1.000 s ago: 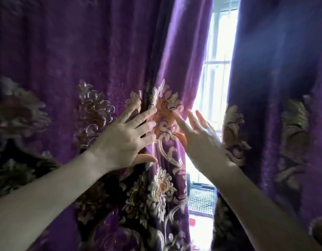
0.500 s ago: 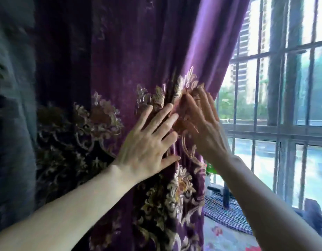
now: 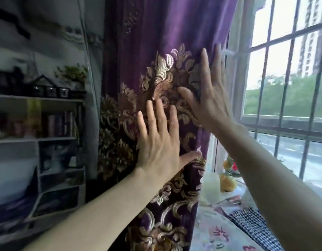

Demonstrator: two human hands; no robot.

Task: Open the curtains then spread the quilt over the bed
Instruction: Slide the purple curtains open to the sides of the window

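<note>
Left hand [image 3: 159, 142] and right hand [image 3: 211, 98] flat, fingers splayed, pressing embroidered purple velvet curtain [image 3: 156, 51]

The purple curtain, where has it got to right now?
In the head view the purple curtain hangs bunched at centre, between the bookshelf and the barred window, with the left hand and right hand flat on it.

We're seeing two bare forearms coming in from the bottom edge, no sleeves showing anywhere in frame. Left hand [image 3: 159, 142] is wearing nothing: no ring, watch or glove. Right hand [image 3: 209, 98] is showing the same, bare fingers, bare wrist. Nails are looking short and unpainted where visible. We're finding no bands, straps or markings on either arm.
</note>
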